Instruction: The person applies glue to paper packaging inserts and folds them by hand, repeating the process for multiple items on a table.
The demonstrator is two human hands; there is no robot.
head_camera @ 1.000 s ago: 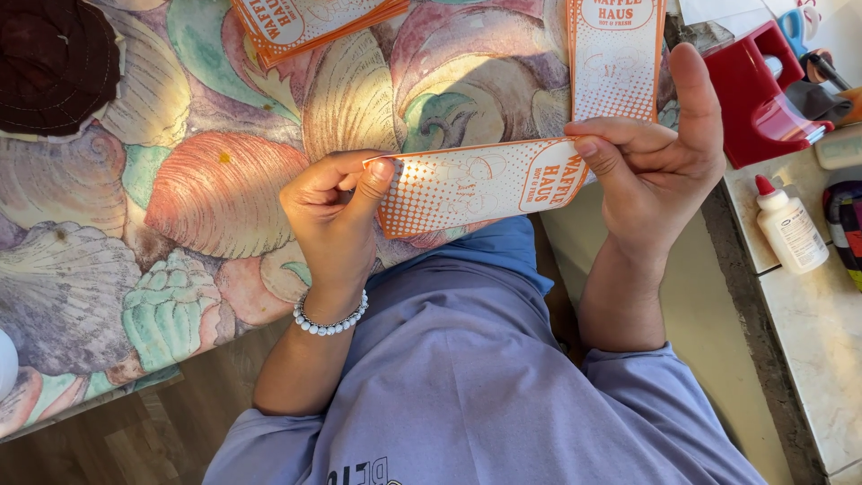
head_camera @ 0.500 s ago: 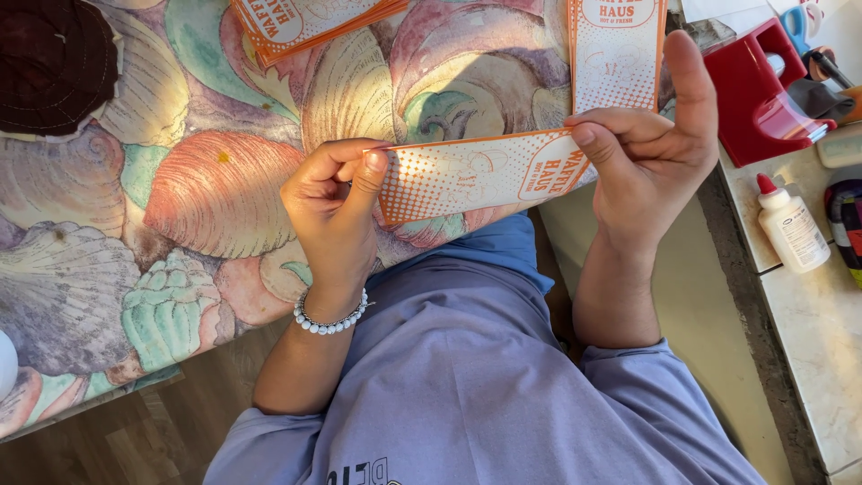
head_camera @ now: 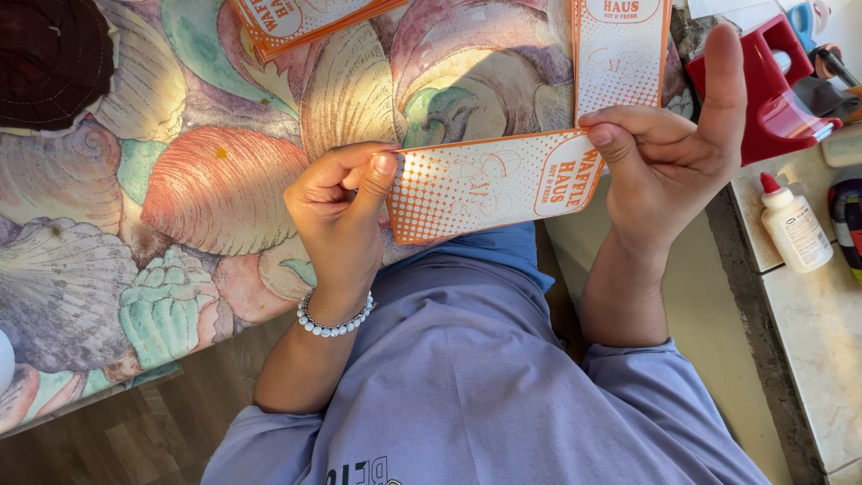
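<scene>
Both hands pinch one orange-and-white paper sleeve (head_camera: 489,184): left hand (head_camera: 341,207) closed on its left end; right hand (head_camera: 669,153) on its right. Best kept taut and level above the seashell-print cloth (head_camera: 206,180); pinch light, or the paper creases.

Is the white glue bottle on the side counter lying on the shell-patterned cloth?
No, the glue bottle lies on the pale counter at the right, apart from the shell-patterned cloth.

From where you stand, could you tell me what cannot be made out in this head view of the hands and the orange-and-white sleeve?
- Paper sleeve: its underside is hidden, and the left hand and right hand cover its ends.
- Second sleeve and third sleeve: cut off by the top edge.
- Red tape dispenser: partly behind the right thumb.
- Glue bottle: label too small to tell.
- Dark round thing: cut by the corner.
</scene>
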